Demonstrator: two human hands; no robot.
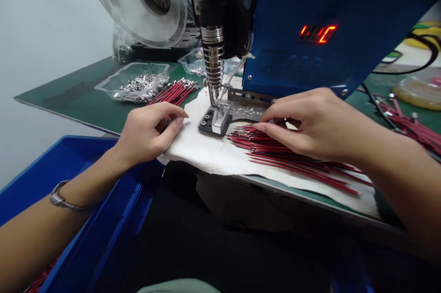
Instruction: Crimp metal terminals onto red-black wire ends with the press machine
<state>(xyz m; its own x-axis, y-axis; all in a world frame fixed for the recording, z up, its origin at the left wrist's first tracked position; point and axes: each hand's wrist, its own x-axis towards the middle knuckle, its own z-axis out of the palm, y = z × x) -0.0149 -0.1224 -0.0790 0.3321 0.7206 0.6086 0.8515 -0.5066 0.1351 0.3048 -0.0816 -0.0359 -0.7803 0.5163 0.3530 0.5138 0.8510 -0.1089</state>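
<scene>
My left hand (151, 130) is held over the white cloth (193, 155), left of the small metal fixture (220, 118). Its thumb and forefinger are closed in a pinch; anything between them is too small to make out. On the other side, my right hand (303, 123) pinches a wire at the upper edge of a pile of red and black wires (282, 155). The fingers hide most of that wire. Above the fixture stands a soldering iron (213, 49) with a spring round its shaft, its tip pointing down.
A clear tray (106, 86) of small metal parts sits at the left, beside more red wires with metal ends (179, 93). A blue machine (310, 63) with a lit red display rises behind. A blue bin (20, 169) lies below my left arm. A clear reel (127, 3) hangs upper left.
</scene>
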